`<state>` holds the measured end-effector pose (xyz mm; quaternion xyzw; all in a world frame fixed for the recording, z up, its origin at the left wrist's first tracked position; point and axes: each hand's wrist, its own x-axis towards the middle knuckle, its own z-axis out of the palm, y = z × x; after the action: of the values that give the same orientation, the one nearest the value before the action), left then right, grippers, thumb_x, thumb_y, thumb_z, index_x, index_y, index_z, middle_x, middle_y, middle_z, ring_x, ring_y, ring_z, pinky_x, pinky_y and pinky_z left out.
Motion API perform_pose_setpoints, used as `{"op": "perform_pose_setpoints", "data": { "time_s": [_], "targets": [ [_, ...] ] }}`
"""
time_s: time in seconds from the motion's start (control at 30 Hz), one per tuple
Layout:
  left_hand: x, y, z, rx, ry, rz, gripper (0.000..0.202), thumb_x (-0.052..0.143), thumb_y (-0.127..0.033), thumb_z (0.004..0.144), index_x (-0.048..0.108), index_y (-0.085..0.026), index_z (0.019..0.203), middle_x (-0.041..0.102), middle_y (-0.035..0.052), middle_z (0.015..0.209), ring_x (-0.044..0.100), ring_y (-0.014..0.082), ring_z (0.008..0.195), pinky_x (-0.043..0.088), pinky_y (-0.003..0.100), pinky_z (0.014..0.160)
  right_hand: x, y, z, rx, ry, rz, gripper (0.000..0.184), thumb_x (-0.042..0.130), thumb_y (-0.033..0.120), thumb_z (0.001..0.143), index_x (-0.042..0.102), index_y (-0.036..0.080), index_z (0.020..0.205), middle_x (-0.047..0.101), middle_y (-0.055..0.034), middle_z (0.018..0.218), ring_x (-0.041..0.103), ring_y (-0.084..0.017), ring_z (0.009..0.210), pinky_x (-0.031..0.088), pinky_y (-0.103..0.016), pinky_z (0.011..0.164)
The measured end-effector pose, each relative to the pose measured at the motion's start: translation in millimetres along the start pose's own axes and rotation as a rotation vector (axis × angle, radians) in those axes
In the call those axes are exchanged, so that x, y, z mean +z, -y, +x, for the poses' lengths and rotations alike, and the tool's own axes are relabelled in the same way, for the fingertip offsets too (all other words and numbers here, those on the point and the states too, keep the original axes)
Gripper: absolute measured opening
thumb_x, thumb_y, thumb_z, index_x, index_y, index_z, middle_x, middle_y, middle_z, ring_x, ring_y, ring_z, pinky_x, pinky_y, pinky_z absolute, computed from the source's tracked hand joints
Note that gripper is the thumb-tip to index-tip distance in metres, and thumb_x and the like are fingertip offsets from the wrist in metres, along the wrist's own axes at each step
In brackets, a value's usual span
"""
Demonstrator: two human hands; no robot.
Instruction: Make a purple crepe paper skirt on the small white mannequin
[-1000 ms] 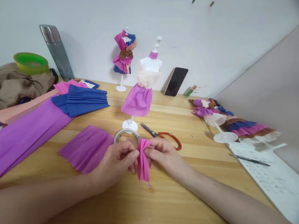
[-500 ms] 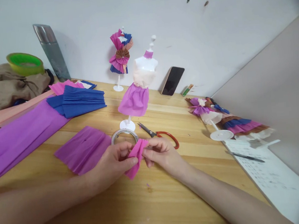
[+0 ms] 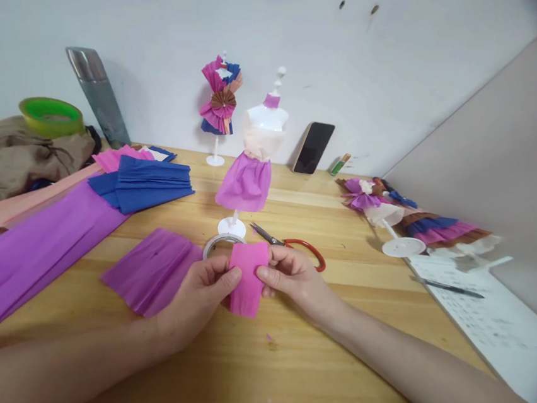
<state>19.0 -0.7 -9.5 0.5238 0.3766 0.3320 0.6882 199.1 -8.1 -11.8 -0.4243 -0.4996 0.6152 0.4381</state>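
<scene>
Squarely between my hands, above the wooden tabletop (image 3: 196,386), I hold a pink crepe-paper piece (image 3: 251,273), my left hand (image 3: 205,290) pinching its left edge and my right hand (image 3: 295,278) its right, thumbs on the face towards me. Neither hand is clearly nearer to it. Its long axis runs away from me, the far end leaning slightly right. Just past that end, the tape roll (image 3: 205,252) is partly hidden; the purple-skirted dress form (image 3: 263,123) stands beyond, and the red-handled scissors (image 3: 277,242) lie near my right fingers.
</scene>
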Motion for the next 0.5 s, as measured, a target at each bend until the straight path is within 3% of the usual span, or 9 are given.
{"op": "perform_pose_setpoints", "data": {
  "time_s": [0.1,0.27,0.4,0.5],
  "targets": [
    [0.7,-0.2,-0.7,-0.002,0.003,-0.002,0.04,0.063,-0.054,0.078,0.063,-0.015,0.071,0.063,0.0022,0.067,0.05,0.012,0.061,0.039,0.025,0.059,-1.4,-3.2,0.1,0.001,0.007,0.059,0.035,0.08,0.047,0.07,0.062,0.018,0.07,0.058,0.0044,0.054,0.048,-0.007,0.043,0.04,-0.02,0.046],
    [-0.5,5.7,1.7,-0.001,-0.149,-0.082,0.035,0.066,-0.047,0.078,0.06,-0.015,0.067,0.053,-0.0022,0.06,0.043,0.0098,0.056,0.038,0.023,0.056,-6.1,-6.8,0.5,-0.001,-0.112,0.087,0.039,0.08,0.047,0.071,0.056,0.017,0.066,0.056,0.0053,0.048,0.045,-0.006,0.04,0.033,-0.019,0.044],
    [-2.0,6.7,3.8,-0.021,-0.17,-0.151,0.033,0.069,-0.044,0.078,0.06,-0.015,0.066,0.056,-0.0014,0.063,0.046,0.0109,0.06,0.04,0.024,0.06,-5.3,-4.9,-0.4,-0.01,-0.156,0.089,0.038,0.078,0.049,0.073,0.054,0.019,0.071,0.053,0.0071,0.047,0.039,-0.006,0.04,0.029,-0.02,0.044],
    [-1.8,5.2,4.5,-0.018,-0.158,-0.186,0.029,0.07,-0.043,0.077,0.064,-0.015,0.071,0.061,-0.0003,0.068,0.051,0.0132,0.066,0.043,0.027,0.068,-3.0,-3.4,-0.7,0.011,-0.11,0.094,0.036,0.083,0.043,0.068,0.058,0.018,0.075,0.055,0.0059,0.057,0.044,-0.007,0.048,0.034,-0.021,0.051]
  ]
}}
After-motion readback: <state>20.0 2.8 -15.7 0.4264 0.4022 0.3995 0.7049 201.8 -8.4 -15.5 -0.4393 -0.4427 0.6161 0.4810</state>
